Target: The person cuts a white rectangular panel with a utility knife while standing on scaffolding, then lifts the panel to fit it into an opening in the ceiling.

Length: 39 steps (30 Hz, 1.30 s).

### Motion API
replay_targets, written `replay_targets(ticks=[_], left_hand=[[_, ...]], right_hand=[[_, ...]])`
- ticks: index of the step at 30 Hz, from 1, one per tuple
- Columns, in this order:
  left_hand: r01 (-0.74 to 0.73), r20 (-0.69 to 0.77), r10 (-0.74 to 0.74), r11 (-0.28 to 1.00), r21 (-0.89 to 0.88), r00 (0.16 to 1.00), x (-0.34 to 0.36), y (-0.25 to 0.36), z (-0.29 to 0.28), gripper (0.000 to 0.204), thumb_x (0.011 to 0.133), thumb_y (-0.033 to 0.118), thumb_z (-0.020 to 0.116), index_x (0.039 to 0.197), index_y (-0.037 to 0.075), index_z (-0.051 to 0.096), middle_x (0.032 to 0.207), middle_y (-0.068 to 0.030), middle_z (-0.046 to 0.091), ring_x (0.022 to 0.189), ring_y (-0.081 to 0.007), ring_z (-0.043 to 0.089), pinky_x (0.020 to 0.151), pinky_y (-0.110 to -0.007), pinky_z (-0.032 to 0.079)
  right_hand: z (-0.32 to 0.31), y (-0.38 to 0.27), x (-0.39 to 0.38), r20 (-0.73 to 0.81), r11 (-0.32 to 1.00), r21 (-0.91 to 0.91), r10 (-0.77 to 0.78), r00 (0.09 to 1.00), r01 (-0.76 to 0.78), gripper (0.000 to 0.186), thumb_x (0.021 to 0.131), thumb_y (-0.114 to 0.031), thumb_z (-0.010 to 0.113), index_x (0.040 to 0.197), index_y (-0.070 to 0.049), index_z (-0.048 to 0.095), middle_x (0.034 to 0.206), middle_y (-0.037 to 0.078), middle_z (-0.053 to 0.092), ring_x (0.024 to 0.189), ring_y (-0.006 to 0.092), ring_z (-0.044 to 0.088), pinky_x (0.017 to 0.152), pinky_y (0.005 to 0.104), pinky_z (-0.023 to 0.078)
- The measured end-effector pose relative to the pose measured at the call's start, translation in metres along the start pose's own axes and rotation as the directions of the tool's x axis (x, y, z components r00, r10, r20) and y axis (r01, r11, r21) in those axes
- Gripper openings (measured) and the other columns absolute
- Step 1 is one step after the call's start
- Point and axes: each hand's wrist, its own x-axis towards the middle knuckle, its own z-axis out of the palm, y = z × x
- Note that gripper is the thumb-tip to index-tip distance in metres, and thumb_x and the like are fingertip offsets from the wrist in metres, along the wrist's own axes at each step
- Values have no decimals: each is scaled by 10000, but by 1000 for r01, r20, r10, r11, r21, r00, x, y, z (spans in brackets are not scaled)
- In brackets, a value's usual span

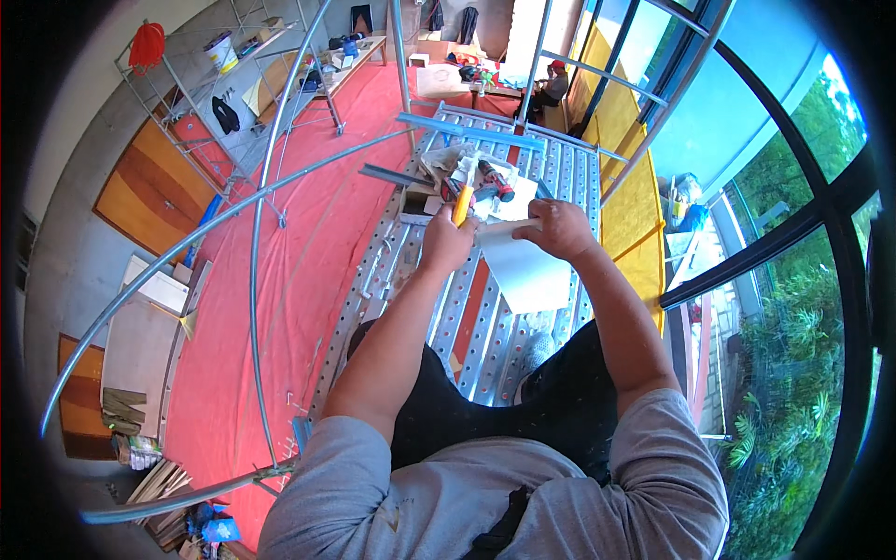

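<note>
My left hand (pixel 448 244) is closed round a slim tool with a yellow-orange handle (pixel 462 204); its working end is too small to make out. A pale white sheet (pixel 529 276) with straight cut edges hangs between my hands, over the metal deck. My right hand (pixel 562 230) pinches its upper edge between thumb and fingers. Just beyond my hands lies a red and black cordless drill (pixel 496 181), beside a crumpled clear plastic bag (pixel 441 161). An open box (pixel 416 203) sits left of my left hand.
I sit on a perforated metal scaffold deck (pixel 485 333) with curved steel tubes (pixel 257 280) on the left. Metal profiles (pixel 476 133) lie across its far end. Red sheeting (pixel 233 345) covers the floor below. Glass panes (pixel 784 308) stand at right; another person (pixel 551 87) sits far back.
</note>
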Motion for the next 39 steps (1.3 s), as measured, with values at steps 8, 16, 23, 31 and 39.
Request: replay_targets(ticks=[8, 16, 23, 31, 39], left_hand=[[-224, 140, 176, 821, 526, 974, -32, 15, -4, 461, 1026, 418, 500, 1208, 15, 630, 1036, -278, 686, 993, -442, 683, 844, -542, 540], [-232, 150, 176, 747, 624, 973, -34, 15, -9, 412, 1028, 375, 495, 1146, 11, 648, 972, -281, 683, 858, -453, 703, 764, -555, 554], [-225, 109, 202, 739, 635, 973, -30, 10, -9, 381, 1002, 366, 539, 1082, 12, 655, 977, -277, 684, 846, -447, 702, 748, -551, 554], [-202, 113, 168, 774, 601, 979, -14, -8, -23, 366, 976, 375, 550, 1114, 68, 692, 997, -218, 714, 906, -406, 710, 800, -546, 547], [221, -69, -237, 711, 667, 969, 9, -45, -72, 504, 998, 477, 492, 1165, 43, 685, 1110, -249, 709, 1063, -419, 684, 880, -533, 531]], right_hand=[[0, 16, 1, -5, 989, -125, 73, 997, -73, 435, 901, -522, 658, 952, -99, 749, 979, 121, 736, 924, 323, 709, 807, 455, 557], [6, 0, 2, 22, 977, -206, 60, 998, -54, 374, 942, -460, 626, 1046, -115, 726, 995, 117, 728, 954, 315, 713, 822, 467, 552], [8, -2, 3, 2, 979, -185, 93, 996, -91, 366, 948, -456, 621, 1040, -117, 727, 995, 125, 726, 938, 324, 715, 813, 464, 568], [7, -6, 8, 48, 978, -179, 120, 992, -110, 389, 949, -481, 615, 1062, -128, 731, 1030, 119, 729, 971, 321, 712, 842, 453, 565], [2, 32, -3, -4, 963, -166, 214, 977, -212, 383, 944, -469, 623, 1064, -123, 738, 1061, 125, 736, 1002, 332, 703, 860, 459, 557]])
